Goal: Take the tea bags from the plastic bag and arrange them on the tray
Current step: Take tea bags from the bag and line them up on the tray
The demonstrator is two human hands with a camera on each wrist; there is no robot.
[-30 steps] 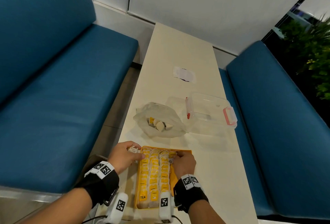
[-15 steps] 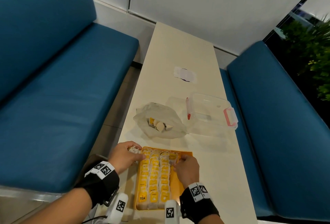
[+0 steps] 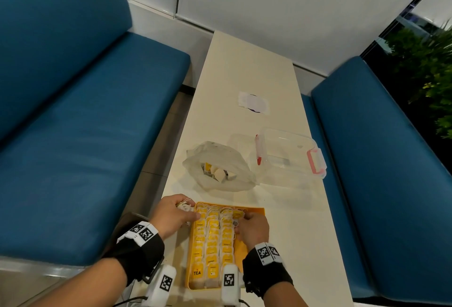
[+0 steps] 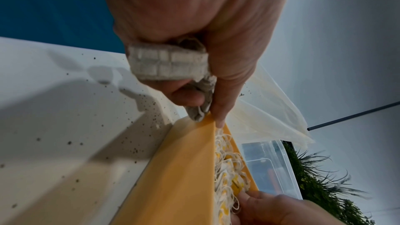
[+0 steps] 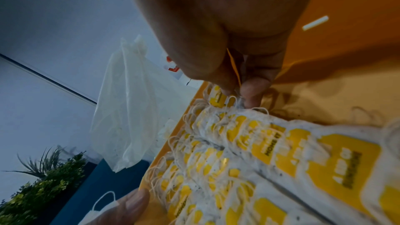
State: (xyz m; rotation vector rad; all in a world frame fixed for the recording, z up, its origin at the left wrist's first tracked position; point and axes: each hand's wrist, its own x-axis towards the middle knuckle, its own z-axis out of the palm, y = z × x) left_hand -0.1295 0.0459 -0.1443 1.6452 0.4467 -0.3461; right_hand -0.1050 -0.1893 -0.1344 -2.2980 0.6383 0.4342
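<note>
The right hand [image 3: 253,229], pulled back a second ago, has returned to the tray [image 3: 254,211] at the tabletop's near edge, its grip pinching a tea bag [image 5: 234,67] into the rows, while the left hand [image 3: 172,216] stays clamped on spare bags [image 4: 168,62], with more left in the plastic bag [image 3: 217,167].

Plastic bag [image 3: 217,166] lies behind tray [image 3: 254,210], container [image 3: 291,155] right.

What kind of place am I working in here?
Probably a booth in a café or canteen: a narrow cream table runs between two blue padded benches against a white wall, with plants behind a dark window.
</note>
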